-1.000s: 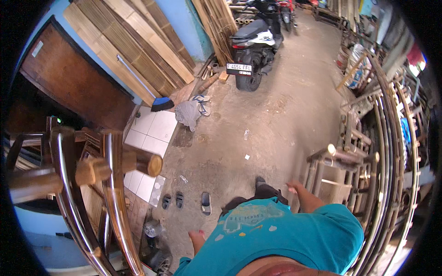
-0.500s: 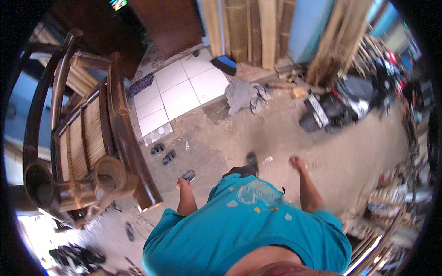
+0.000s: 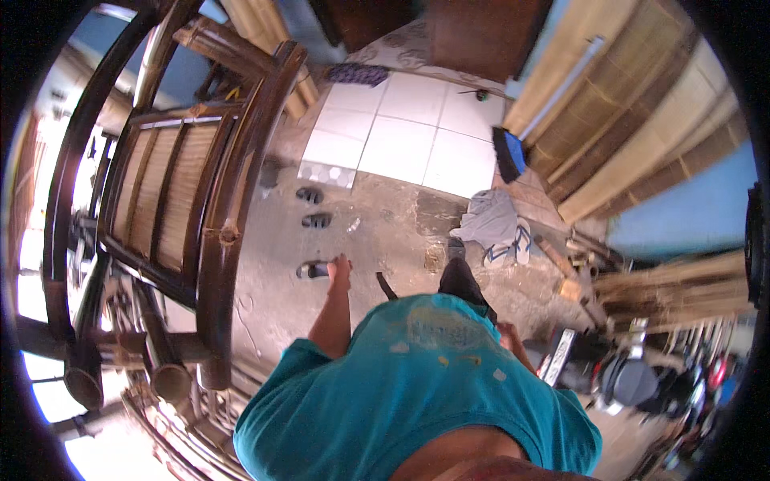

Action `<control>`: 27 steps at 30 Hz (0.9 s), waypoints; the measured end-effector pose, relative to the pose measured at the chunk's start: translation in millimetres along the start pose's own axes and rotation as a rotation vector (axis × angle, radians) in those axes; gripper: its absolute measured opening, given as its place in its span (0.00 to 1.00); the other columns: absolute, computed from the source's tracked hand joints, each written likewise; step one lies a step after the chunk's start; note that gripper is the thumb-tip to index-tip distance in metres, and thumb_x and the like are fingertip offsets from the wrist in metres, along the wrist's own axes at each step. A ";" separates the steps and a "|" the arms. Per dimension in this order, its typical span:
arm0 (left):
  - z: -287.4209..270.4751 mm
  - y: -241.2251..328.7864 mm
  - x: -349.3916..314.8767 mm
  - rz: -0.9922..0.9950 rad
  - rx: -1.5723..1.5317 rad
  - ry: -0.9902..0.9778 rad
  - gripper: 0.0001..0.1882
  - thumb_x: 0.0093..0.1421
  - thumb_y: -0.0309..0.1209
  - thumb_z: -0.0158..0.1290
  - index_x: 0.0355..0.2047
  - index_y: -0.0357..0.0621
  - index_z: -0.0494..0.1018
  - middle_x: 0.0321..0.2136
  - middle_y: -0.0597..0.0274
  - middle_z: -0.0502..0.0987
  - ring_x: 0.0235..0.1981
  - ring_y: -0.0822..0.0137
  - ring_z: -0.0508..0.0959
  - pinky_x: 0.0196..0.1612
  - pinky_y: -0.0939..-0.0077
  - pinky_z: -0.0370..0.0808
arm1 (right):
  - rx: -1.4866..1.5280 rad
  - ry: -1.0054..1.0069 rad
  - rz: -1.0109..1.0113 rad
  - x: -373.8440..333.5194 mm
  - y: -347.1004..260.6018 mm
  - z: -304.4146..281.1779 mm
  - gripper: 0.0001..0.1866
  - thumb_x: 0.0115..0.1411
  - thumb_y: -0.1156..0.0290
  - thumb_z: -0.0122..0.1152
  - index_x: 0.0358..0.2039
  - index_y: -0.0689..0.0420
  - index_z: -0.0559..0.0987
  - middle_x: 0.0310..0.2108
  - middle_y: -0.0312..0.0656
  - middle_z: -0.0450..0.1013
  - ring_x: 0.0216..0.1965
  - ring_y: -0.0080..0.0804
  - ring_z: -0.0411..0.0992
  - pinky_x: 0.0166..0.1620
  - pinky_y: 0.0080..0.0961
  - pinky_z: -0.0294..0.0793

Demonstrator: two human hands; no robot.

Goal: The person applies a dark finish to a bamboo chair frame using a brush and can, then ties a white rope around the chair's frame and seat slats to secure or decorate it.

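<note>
My left hand hangs low beside my body with its fingers loosely apart and nothing visible in it. It overlaps the edge of a dark sandal that lies on the floor below. My right hand is at my right side, partly hidden by the teal shirt, so its fingers cannot be made out. One leg in dark trousers is stretched forward. A dark strip sticks out past the shirt's hem.
At left stands a dark bamboo chair. Black sandals lie by white tiles. Ahead are a blue-black broom, a grey cloth and flip-flops. Bamboo slats lean at right, above tools and clutter.
The view has turned to the right, and the tiled step and grey cloth appear closer. My right hand, earlier swung out from my body, is now in against my side.
</note>
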State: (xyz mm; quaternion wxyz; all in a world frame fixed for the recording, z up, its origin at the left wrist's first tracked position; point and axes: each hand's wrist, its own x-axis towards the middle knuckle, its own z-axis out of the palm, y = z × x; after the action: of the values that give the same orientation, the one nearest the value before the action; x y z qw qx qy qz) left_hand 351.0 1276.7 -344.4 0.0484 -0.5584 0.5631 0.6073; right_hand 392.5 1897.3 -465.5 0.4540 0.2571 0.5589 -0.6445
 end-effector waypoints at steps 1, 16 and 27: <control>11.4 11.5 -12.0 0.052 0.017 0.118 0.21 0.63 0.45 0.48 0.38 0.34 0.70 0.30 0.55 0.74 0.30 0.63 0.73 0.33 0.66 0.71 | 0.145 -0.043 0.019 37.7 -33.8 -28.9 0.07 0.57 0.61 0.59 0.29 0.49 0.75 0.29 0.36 0.77 0.23 0.28 0.71 0.24 0.30 0.64; 66.7 45.1 47.5 -0.412 -0.212 0.768 0.25 0.64 0.47 0.42 0.42 0.36 0.76 0.38 0.43 0.78 0.44 0.46 0.77 0.41 0.58 0.74 | -0.754 -0.184 -0.764 339.8 -743.7 305.9 0.12 0.62 0.68 0.51 0.39 0.61 0.78 0.31 0.40 0.79 0.30 0.26 0.76 0.32 0.22 0.75; 145.8 215.6 132.7 -0.337 -1.044 0.544 0.20 0.61 0.51 0.49 0.45 0.52 0.72 0.37 0.66 0.78 0.37 0.67 0.78 0.36 0.66 0.67 | -1.537 -0.727 -0.334 450.8 -800.3 594.7 0.16 0.60 0.58 0.57 0.38 0.58 0.79 0.33 0.40 0.79 0.29 0.26 0.75 0.27 0.24 0.72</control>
State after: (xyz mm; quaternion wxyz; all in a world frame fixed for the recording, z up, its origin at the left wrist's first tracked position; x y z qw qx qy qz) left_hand 62.4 1230.8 -343.3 -0.2818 -0.7249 0.0874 0.6225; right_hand -406.5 1166.2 -309.4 0.5519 -0.4284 0.6902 -0.1883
